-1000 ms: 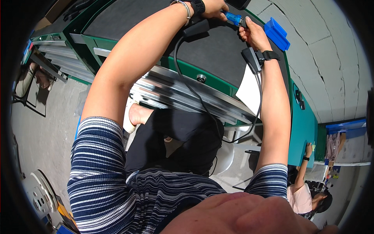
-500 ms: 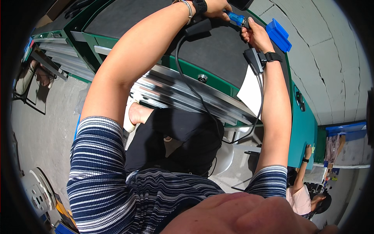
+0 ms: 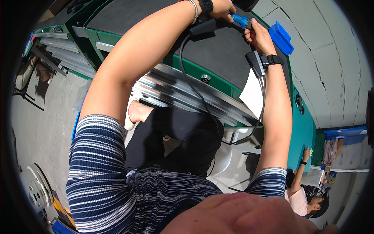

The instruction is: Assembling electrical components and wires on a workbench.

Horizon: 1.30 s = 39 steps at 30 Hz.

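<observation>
A blue see-through cylinder with a black end (image 3: 239,20), its exact kind unclear, lies between my hands above the dark bench top (image 3: 210,58). My left hand (image 3: 219,8) has its fingers closed at the far left end of it, partly cut off by the upper picture edge. At the black end, my right hand (image 3: 260,36) pinches with thumb and fingers. Each wrist carries a black strap with a black cabled device; one such device (image 3: 255,64) sits by my right wrist, the other (image 3: 200,28) by my left.
On the bench's right edge stands a blue plastic bin (image 3: 280,38). White paper (image 3: 252,95) lies under my right forearm. Cables hang down over the green drawer cabinet's front (image 3: 187,78). Another person (image 3: 302,201) works at a teal surface on the right; a pale wall runs behind.
The view has shifted slightly, so my hands and the blue cylinder appear a little farther right and lower. Both hands keep their hold.
</observation>
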Each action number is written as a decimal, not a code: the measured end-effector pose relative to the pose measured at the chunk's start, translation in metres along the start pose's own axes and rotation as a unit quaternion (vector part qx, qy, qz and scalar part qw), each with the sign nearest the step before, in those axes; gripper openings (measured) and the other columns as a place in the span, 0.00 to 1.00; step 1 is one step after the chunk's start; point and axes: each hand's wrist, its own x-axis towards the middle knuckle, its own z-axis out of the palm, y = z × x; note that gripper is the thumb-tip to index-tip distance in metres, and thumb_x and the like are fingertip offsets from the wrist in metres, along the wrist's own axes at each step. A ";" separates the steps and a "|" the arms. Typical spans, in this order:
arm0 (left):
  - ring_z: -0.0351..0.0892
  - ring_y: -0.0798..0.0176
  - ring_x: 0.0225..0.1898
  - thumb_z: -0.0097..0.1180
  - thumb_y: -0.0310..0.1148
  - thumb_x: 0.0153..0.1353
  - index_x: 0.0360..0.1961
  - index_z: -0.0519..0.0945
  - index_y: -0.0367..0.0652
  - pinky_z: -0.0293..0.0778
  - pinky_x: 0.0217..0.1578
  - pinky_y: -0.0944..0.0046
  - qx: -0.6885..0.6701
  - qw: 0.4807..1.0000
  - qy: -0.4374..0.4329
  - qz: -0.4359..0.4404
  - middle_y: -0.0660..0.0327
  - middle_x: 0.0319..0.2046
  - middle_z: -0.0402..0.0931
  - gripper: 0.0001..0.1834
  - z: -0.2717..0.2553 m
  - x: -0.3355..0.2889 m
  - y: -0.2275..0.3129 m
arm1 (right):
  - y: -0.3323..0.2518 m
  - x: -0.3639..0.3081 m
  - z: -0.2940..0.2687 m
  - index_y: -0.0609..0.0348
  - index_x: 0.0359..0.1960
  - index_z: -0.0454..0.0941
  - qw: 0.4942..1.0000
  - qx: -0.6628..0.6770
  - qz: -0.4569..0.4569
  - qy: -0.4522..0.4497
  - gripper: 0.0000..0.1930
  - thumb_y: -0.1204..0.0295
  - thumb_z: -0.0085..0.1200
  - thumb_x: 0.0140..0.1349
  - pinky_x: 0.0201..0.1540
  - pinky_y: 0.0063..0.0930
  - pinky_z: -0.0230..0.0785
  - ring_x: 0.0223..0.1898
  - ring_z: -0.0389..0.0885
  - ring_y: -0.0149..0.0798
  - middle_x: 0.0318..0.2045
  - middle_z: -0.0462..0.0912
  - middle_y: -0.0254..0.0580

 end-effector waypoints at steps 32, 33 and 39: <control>0.88 0.44 0.42 0.68 0.47 0.61 0.50 0.86 0.46 0.82 0.45 0.50 0.002 0.999 0.047 0.010 0.46 0.39 0.87 0.21 -0.011 -0.009 0.022 | -0.018 -0.006 0.010 0.68 0.51 0.72 0.960 0.264 0.072 -0.066 0.30 0.46 0.38 0.79 0.32 0.21 0.81 0.32 0.84 0.36 0.37 0.84 0.55; 0.87 0.44 0.44 0.68 0.49 0.61 0.50 0.86 0.47 0.82 0.45 0.49 0.014 0.999 0.032 -0.025 0.47 0.40 0.87 0.22 -0.012 -0.010 0.023 | -0.018 -0.005 0.010 0.68 0.51 0.72 0.958 0.266 0.093 -0.050 0.29 0.47 0.39 0.79 0.34 0.23 0.82 0.34 0.84 0.37 0.39 0.83 0.56; 0.86 0.45 0.49 0.68 0.55 0.58 0.49 0.87 0.51 0.81 0.47 0.48 0.067 0.992 -0.025 -0.108 0.52 0.45 0.87 0.25 -0.017 -0.015 0.027 | -0.021 -0.013 0.014 0.64 0.56 0.77 0.969 0.239 0.003 -0.057 0.27 0.50 0.41 0.79 0.43 0.27 0.82 0.37 0.82 0.36 0.38 0.81 0.50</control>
